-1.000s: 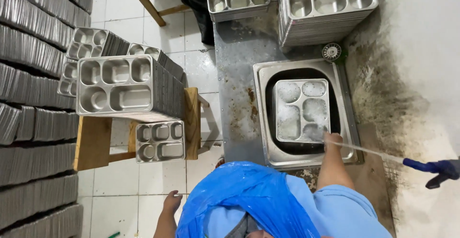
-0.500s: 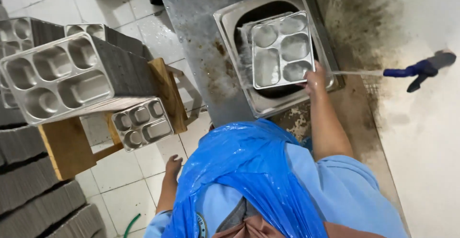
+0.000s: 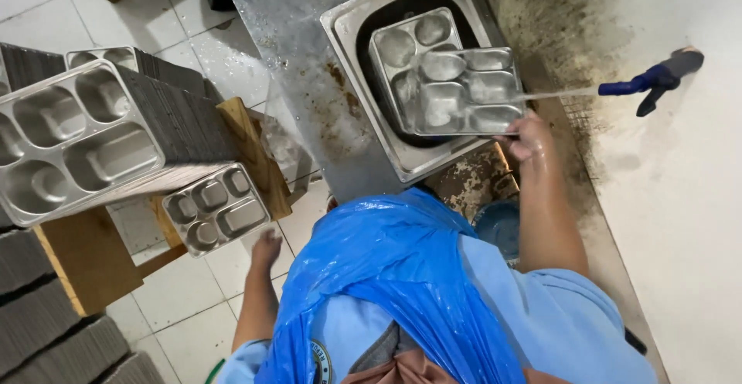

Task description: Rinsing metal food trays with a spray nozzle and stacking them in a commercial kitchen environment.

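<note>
Steel meal tray lies just beyond my left hand, at 11 o'clock; that hand hangs loose, holding nothing. Farther off at 1 o'clock, my right hand grips the edge of a wet tray over the sink.

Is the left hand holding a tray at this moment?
No, the left hand hangs empty below the small tray stack; the right hand grips the wet tray.

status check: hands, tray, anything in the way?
Right hand grips steel tray edge, over the sink. Left hand empty, near small tray stack. Second tray beneath; blue tap beside.
</note>
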